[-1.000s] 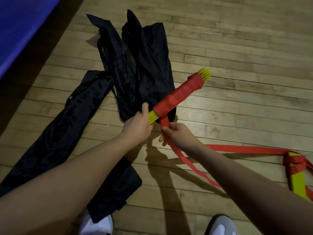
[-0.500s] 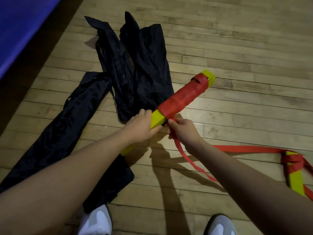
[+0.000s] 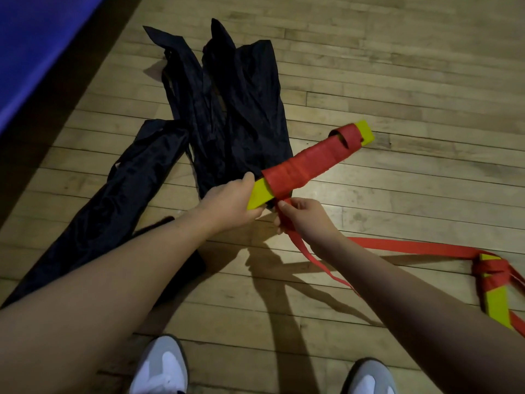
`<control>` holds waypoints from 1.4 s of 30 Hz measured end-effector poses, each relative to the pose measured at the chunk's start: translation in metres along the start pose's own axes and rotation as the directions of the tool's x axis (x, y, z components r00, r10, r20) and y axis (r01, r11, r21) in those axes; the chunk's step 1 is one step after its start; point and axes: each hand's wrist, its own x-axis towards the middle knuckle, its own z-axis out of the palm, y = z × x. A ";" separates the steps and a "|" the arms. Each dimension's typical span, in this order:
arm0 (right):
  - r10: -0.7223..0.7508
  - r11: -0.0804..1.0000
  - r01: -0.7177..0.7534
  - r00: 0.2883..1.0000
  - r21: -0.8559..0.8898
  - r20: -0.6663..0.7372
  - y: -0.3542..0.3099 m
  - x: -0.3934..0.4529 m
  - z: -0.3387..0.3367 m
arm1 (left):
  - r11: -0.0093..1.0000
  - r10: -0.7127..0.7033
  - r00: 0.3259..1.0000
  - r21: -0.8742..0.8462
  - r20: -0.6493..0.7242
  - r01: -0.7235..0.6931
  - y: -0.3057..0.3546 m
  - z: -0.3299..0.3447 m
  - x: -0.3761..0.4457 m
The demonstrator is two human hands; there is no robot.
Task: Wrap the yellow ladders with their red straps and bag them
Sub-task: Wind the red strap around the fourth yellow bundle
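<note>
Two black bags (image 3: pixel 227 109) lie crumpled on plank wood floor (image 3: pixel 397 66), blue mat (image 3: pixel 34 46) at 10 o'clock. Left hand (image 3: pixel 227 206) grips yellow ladder bundle (image 3: pixel 260 194) mid-frame; right hand (image 3: pixel 301 217) pinches red strap (image 3: pixel 301 163). Second ladder (image 3: pixel 498 305) on floor at 4 o'clock. White shoes (image 3: pixel 162 368) at 6 o'clock.

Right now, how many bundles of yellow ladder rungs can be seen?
2. One ladder bundle is held above the floor: the left hand grips its near end, the right hand pinches its red strap. The second bundle lies at the right edge, partly cut off.
</note>
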 end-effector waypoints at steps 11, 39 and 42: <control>0.037 0.990 -0.011 0.982 -0.140 0.185 0.009 -0.007 -0.002 | 0.973 -0.099 0.995 0.208 -0.030 0.103 0.001 0.020 0.008; 0.069 0.942 -0.038 0.994 -0.335 0.080 0.005 -0.001 -0.003 | 0.971 -0.228 0.970 -0.046 0.082 0.233 -0.002 0.040 0.009; 0.101 0.945 -0.091 0.995 -0.314 0.014 0.011 0.004 -0.004 | 0.978 -0.206 0.958 0.014 0.201 0.207 0.002 0.042 0.005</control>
